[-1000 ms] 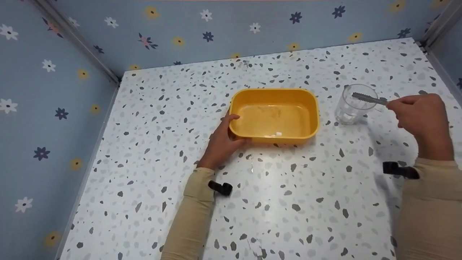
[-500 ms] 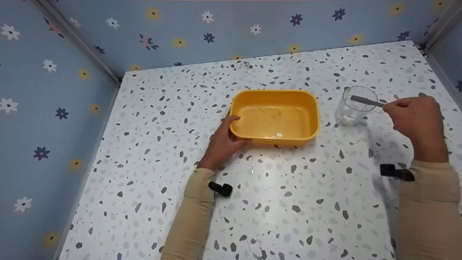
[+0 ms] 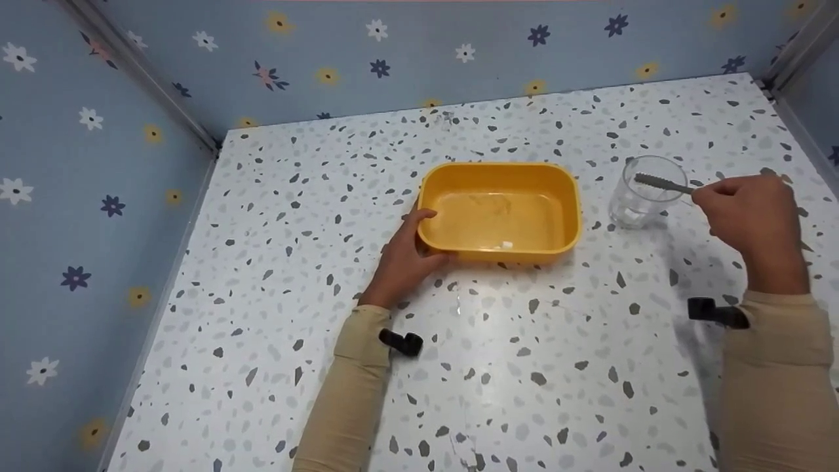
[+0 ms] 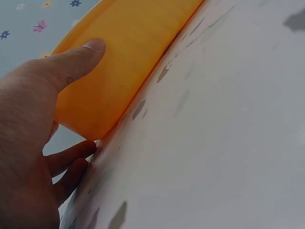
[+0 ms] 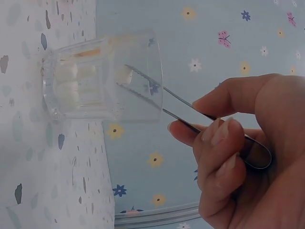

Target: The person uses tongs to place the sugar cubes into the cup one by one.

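My left hand [image 3: 403, 259] grips the left end of a yellow rectangular tub [image 3: 564, 239], its thumb [image 4: 78, 64] along the front wall and a finger over the rim. One small white piece [image 3: 507, 245] lies inside the tub near the front wall. On the right, my right hand [image 3: 754, 219] pinches grey metal tongs [image 5: 181, 106] with serrated tips. Those tips reach into the mouth of a clear glass [image 3: 649, 196], a pale white piece [image 5: 125, 75] between them. Several white cube-like pieces [image 5: 66, 81] show at the bottom of the upright glass.
The glass stands on the white speckled table [image 3: 498, 393], right of the tub. Blue flowered panels [image 3: 419, 52] rise behind the table and along its left side. A black wrist mount [image 3: 401, 342] sits on each sleeve.
My right hand has shifted slightly left and down, carrying the tongs' tips a little farther across the glass mouth. The left hand and the tub stay put.
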A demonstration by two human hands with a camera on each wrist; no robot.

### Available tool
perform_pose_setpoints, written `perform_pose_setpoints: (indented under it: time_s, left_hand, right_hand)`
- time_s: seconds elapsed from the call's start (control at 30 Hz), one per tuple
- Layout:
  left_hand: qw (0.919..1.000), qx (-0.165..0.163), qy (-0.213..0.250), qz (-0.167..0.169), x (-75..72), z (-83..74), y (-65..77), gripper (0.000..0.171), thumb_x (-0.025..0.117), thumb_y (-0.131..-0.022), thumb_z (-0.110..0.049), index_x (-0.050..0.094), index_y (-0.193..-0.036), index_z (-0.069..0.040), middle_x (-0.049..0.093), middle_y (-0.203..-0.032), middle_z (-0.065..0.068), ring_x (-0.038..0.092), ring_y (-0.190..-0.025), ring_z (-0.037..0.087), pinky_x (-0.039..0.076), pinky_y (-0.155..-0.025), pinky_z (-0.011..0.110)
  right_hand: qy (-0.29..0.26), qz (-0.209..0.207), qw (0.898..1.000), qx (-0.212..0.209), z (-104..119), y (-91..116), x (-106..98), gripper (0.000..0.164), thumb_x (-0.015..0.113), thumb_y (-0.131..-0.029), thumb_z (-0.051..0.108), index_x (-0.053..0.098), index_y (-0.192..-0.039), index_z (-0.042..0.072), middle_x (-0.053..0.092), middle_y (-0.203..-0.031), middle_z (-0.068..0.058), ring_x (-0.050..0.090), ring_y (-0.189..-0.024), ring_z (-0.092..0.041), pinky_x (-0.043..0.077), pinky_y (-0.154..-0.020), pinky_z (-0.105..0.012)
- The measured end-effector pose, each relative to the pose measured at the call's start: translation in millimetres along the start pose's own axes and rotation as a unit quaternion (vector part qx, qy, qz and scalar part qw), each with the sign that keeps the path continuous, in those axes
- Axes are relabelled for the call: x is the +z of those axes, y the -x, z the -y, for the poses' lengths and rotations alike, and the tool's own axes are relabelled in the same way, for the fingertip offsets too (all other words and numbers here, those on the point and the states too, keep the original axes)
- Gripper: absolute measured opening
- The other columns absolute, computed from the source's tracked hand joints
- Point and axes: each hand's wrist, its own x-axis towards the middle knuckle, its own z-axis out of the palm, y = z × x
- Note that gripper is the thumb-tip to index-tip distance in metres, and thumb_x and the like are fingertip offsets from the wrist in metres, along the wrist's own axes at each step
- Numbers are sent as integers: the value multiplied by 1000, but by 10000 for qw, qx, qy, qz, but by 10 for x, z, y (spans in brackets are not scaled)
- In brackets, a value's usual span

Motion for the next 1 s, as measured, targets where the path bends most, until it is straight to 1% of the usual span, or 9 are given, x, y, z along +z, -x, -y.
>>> perform_pose_setpoints:
  time_s: [0.1, 0.2, 0.3, 0.37, 0.47, 0.57, 0.7, 0.9, 1.0]
  left_hand:
    - [10000, -35, 3, 14, -2, -7, 0, 78, 85, -78, -42, 43, -143, -29, 43, -153, -3, 48, -129, 7, 38, -108, 25]
    - [10000, -76, -7, 30, -2, -14, -2, 78, 85, -79, -42, 43, -143, -29, 43, -153, -3, 47, -129, 6, 38, -108, 24]
    - [10000, -57, 2, 20, 1, -19, -9, 78, 85, -79, -40, 43, -143, -28, 42, -154, -3, 46, -131, 7, 36, -109, 24]
    - [10000, -27, 50, 9, 3, -24, -10, 77, 86, -79, -38, 44, -142, -28, 41, -155, -2, 46, -132, 8, 36, -110, 26]
    - [10000, 5, 75, -7, 6, -20, -14, 76, 86, -79, -36, 44, -142, -28, 40, -156, -2, 44, -134, 10, 35, -112, 27]
    - [9999, 4, 102, 5, 9, -10, -14, 76, 86, -79, -36, 44, -142, -29, 39, -157, -2, 43, -136, 10, 34, -112, 28]
    - [10000, -9, 56, -15, 2, -5, -12, 76, 85, -79, -37, 43, -142, -30, 40, -156, -2, 43, -136, 10, 34, -112, 28]
    - [9999, -19, -138, -28, 1, -2, -14, 77, 84, -79, -40, 42, -143, -32, 41, -156, -3, 43, -135, 11, 34, -112, 28]
    - [9998, -100, -143, -21, 8, 10, -4, 77, 85, -79, -41, 42, -143, -33, 34, -160, -4, 41, -137, 10, 33, -113, 29]
  right_hand:
    - [79, -137, 9998, -73, 13, 11, 27, 36, 52, -92, 26, 78, -88, 3, 67, -65, -1, 55, -61, -14, 40, -56, -37]
    - [314, -172, 9992, -174, 37, 25, 49, 38, 52, -93, 28, 78, -99, 1, 72, -85, -16, 58, -74, -27, 41, -58, -40]
    - [574, -228, 9977, -271, 78, 45, 76, 42, 50, -93, 29, 75, -109, -1, 70, -108, -24, 60, -86, -37, 43, -60, -43]
    - [710, -274, 9966, -301, 110, 61, 92, 42, 49, -93, 28, 75, -108, 0, 69, -109, -25, 61, -88, -40, 43, -58, -45]
    - [867, -331, 9951, -339, 154, 87, 111, 38, 48, -91, 26, 76, -99, 0, 71, -102, -24, 62, -78, -38, 42, -51, -43]
    - [991, -428, 9933, -407, 185, 103, 122, 32, 48, -88, 22, 74, -82, 4, 70, -83, -18, 56, -62, -30, 37, -44, -38]
    - [1057, -604, 9910, -564, 213, 108, 153, 30, 45, -83, 16, 61, -59, 12, 57, -59, -6, 42, -50, -20, 28, -40, -34]
    - [1139, -765, 9879, -725, 222, 130, 201, 33, 45, -84, 15, 52, -51, 13, 49, -53, -3, 35, -49, -19, 23, -40, -34]
    - [1163, -886, 9856, -850, 233, 134, 220, 35, 45, -83, 13, 41, -48, 15, 39, -50, -2, 25, -50, -17, 18, -41, -32]
